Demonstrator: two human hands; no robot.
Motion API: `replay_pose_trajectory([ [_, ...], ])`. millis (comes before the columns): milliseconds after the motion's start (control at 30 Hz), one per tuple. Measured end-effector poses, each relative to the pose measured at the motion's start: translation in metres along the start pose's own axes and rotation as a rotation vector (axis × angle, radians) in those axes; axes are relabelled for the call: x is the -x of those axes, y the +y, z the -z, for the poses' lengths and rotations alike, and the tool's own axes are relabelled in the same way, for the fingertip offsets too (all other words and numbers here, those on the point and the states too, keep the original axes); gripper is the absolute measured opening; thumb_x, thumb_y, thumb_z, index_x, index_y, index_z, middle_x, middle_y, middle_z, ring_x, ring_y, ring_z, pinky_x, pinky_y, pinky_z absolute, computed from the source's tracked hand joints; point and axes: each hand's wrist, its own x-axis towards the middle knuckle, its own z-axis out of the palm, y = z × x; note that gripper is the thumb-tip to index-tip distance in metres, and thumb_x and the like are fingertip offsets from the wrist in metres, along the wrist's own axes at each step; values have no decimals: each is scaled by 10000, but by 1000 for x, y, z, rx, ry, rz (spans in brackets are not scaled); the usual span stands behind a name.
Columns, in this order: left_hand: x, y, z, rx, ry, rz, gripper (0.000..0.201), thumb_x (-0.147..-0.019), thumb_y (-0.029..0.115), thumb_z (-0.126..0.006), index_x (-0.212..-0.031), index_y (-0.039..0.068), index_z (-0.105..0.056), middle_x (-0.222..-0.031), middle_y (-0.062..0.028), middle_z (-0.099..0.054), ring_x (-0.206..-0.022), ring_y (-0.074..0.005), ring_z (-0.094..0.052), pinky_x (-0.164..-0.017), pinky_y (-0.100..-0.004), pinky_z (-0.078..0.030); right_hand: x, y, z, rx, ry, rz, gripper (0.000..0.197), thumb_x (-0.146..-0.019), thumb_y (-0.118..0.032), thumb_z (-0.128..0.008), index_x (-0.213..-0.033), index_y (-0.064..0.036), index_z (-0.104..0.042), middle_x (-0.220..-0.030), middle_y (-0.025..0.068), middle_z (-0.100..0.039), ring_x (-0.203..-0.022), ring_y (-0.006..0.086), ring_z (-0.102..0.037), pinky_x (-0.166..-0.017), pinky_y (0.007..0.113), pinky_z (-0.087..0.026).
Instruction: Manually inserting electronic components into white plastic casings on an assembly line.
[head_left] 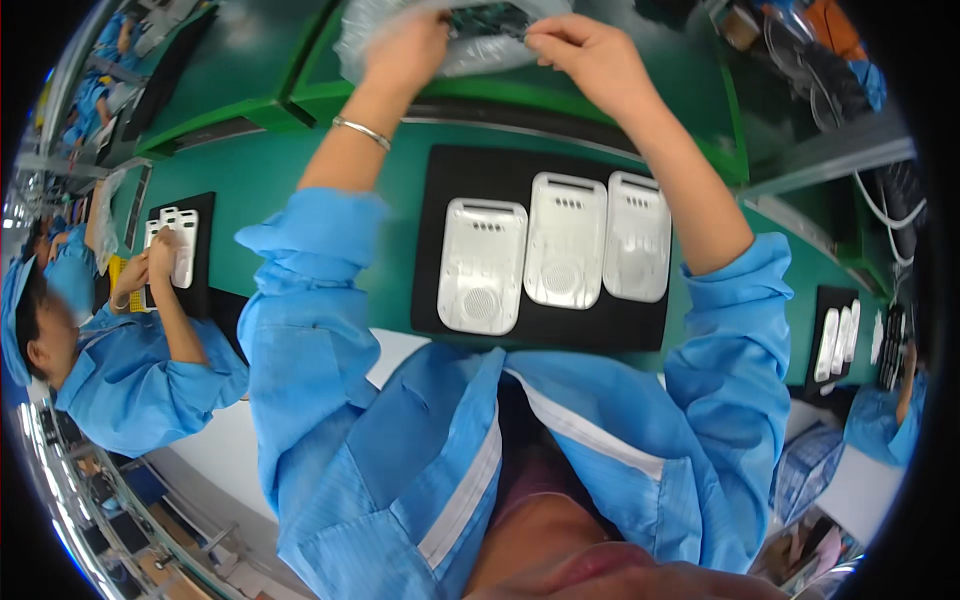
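At the far side of the bench lies a clear plastic bag (470, 58) with small dark green parts (488, 20) in it, too small to name. My left hand (408, 45) is over the bag's left part, smeared by motion, so its fingers are unclear. My right hand (590, 58) pinches the bag's right edge between thumb and fingers. Nearer to me, three white plastic housings, a left one (483, 268), a middle one (566, 240) and a right one (637, 238), lie side by side on a black mat (560, 325). Each has a row of small holes near its top.
A green raised ledge (230, 128) runs along the back of the green bench. At the left, a co-worker (150, 370) in blue handles white housings (185, 235) on a black mat. More white housings (828, 345) lie on another mat at the right, near another person's sleeve (885, 410).
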Motion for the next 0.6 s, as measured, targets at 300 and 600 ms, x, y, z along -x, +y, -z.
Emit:
replay_pose_trajectory([
  [300, 73, 43, 23, 728, -43, 147, 196, -866, 150, -586, -1025, 38, -608, -924, -113, -672, -838, -237, -648, -736, -340, -497, 157, 32, 78, 909, -346, 25, 135, -764, -86, -564, -859, -22, -636, -826, 129, -631, -727, 306, -596, -664, 377, -488],
  [600, 178, 96, -3, 1475, -388, 545, 265, -867, 106, -608, -1089, -21, -538, -962, -95, -645, -855, -153, -626, -773, -249, -497, 189, 77, 56, 657, -127, -3, 151, -791, -124, -627, -912, -36, -647, -829, 95, -631, -762, 269, -607, -685, 337, -498],
])
